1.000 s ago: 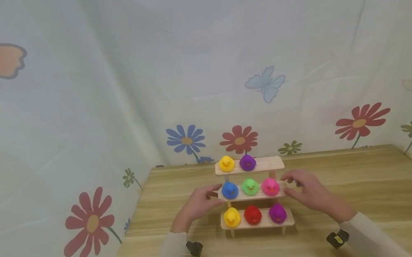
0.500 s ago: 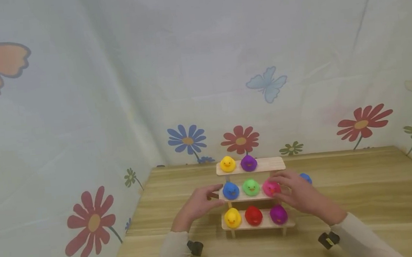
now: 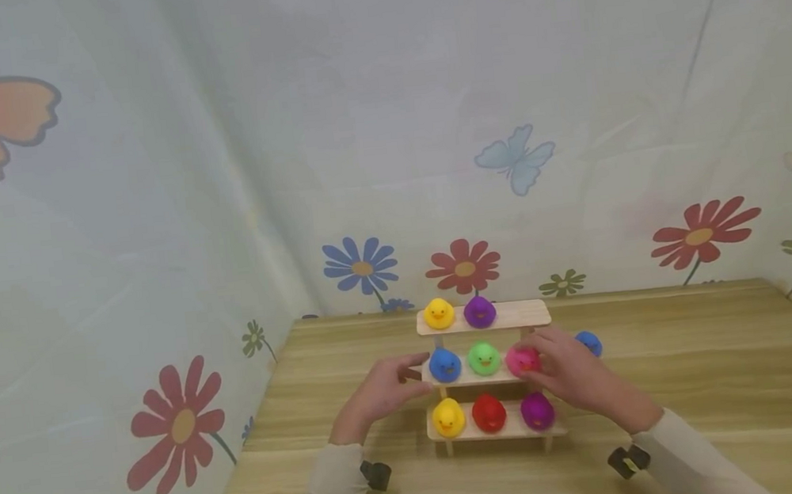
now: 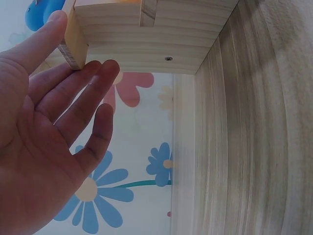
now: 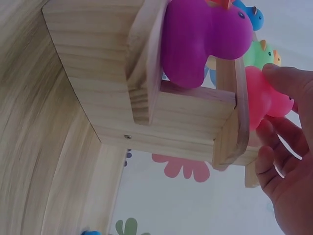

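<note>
We pinch the pink duck (image 3: 522, 360) on the middle shelf with our right hand (image 3: 571, 374); our left hand (image 3: 380, 392), fingers straight, steadies the rack (image 3: 517, 314). 8 ducks are shelved, and 1 blue duck (image 3: 589, 343) waits on the table (image 3: 702, 376).

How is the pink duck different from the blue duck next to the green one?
The pink duck sits at the right end of the middle shelf; the blue duck sits at its left end. The right hand touches the pink duck with its fingers; the left hand holds the shelf's end, not the blue duck. Both look the same size and face forward.
</note>
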Demonstrator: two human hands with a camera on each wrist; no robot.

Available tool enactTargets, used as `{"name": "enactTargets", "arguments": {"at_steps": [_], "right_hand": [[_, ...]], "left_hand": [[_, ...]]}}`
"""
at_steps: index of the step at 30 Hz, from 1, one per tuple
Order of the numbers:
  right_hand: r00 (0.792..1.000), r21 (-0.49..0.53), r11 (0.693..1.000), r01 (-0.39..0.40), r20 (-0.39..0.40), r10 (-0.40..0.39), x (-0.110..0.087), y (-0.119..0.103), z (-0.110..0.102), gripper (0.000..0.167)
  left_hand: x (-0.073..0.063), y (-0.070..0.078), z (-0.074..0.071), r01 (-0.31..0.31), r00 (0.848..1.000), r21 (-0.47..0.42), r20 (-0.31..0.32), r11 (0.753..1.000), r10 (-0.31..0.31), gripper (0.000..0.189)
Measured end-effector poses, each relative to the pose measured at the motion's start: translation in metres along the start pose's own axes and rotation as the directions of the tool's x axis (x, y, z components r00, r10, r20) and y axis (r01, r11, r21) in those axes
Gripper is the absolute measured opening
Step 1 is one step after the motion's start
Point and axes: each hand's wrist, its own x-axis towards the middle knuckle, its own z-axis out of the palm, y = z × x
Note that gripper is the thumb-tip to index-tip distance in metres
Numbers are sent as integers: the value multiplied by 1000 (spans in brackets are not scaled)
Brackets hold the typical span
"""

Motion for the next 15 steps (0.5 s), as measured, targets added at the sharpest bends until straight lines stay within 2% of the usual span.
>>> {"name": "enactTargets", "arguments": {"at_steps": [4,7,11,15], "right_hand": [[999,43,999,18,-38,-17,-5,3,-3,37],[995,65,995,70,-78,-64,-7,6,-7,40],[985,32,991,126,-118,-122,-11,12,-14,46],[981,-3,990,142,-135,-141,-16,16,-23,49]], "left_hand": [[0,1,0,-12,1000,-1,-3,1000,12,53],[1,0,0,-14,1000,3,-3,1000,14,53],[1,-1,0,-12,1000,10,1,1000,12,53],[1,0,0,-14,1000,6,6,1000,14,53]]}}
